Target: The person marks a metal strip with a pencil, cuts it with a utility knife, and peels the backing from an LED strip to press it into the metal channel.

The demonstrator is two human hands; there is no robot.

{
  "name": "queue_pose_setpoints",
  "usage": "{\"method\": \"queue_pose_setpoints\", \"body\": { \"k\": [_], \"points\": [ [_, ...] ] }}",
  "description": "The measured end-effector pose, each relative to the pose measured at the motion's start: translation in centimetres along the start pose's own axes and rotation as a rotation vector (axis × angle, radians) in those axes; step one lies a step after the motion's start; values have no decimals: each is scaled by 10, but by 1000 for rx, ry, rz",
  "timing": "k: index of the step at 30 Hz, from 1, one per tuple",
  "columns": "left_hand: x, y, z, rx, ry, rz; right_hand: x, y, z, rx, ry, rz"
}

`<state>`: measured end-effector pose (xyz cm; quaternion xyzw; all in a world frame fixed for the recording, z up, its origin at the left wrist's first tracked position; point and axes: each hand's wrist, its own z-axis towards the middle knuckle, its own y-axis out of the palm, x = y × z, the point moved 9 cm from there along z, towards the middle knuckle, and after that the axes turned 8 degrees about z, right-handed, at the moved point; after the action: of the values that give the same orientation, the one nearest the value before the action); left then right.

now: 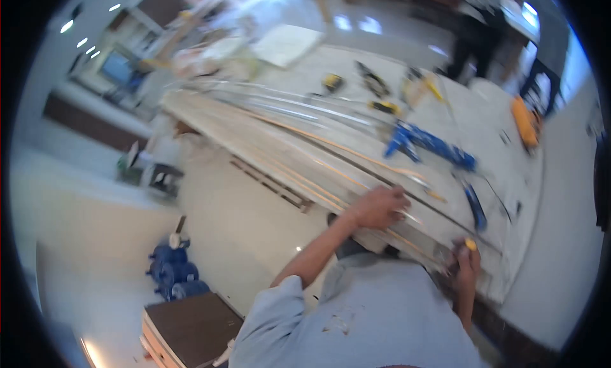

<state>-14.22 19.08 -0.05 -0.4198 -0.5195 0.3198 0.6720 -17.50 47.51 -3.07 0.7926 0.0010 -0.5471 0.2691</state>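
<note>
Long, pale strips (280, 148) with brownish-orange edge lines lie side by side along the near edge of the table. My left hand (380, 208) rests on top of them, fingers apart over the strip surface. Farther right, at the strips' near end, my right hand (466, 264) is closed around a small object with a yellow tip (470, 244); its body is hidden by the fingers and blurred. A blue-handled tool (474, 206), perhaps a cutter, lies just beyond my right hand. Past my left hand is a blue gun-shaped tool (426, 145).
Toward the back of the table (461, 113) lie a yellow-and-black tape measure (332, 82), dark pliers (372, 80) and an orange object (525, 121). A brown-topped box (191, 330) and blue machine (172, 266) stand on the floor at left. Another person (477, 31) stands beyond the table.
</note>
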Motion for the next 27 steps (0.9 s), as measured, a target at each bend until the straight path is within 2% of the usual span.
{"method": "queue_pose_setpoints", "body": {
  "k": [2, 3, 4, 6, 8, 10, 12, 14, 16, 18, 22, 24, 27],
  "points": [
    [0, 2, 4, -17, -27, 20, -7, 8, 0, -57, -7, -201],
    [2, 1, 9, -32, -15, -7, -5, 14, 2, -132, 31, -187],
    [4, -2, 12, -46, -14, -20, -17, 24, -1, -131, -22, -289],
    [14, -9, 18, 16, 13, -112, -28, 19, -11, -26, 49, -259],
    [19, -6, 21, 15, 42, -96, -6, 21, -17, -219, 252, -362],
    [26, -11, 21, 39, 55, -65, -7, 21, -23, -222, 217, -460],
    [28, -11, 22, 25, 29, 1, -6, 23, -25, -282, 40, -507],
    [39, -21, 26, 6, 39, -9, -19, 30, -27, -263, 64, -555],
    [42, -21, 29, -93, -14, 127, -18, 26, -28, -251, 90, -599],
    [44, -22, 30, -52, 24, 95, -21, 27, -31, -324, -123, -737],
    [51, -31, 33, 19, 33, 24, -29, 28, -25, -290, 2, -783],
    [58, -37, 36, -27, 32, 40, -25, 32, -22, -352, 167, -863],
    [59, -36, 38, -68, 40, 63, -31, 40, -17, -380, 112, -905]
  ]
}}
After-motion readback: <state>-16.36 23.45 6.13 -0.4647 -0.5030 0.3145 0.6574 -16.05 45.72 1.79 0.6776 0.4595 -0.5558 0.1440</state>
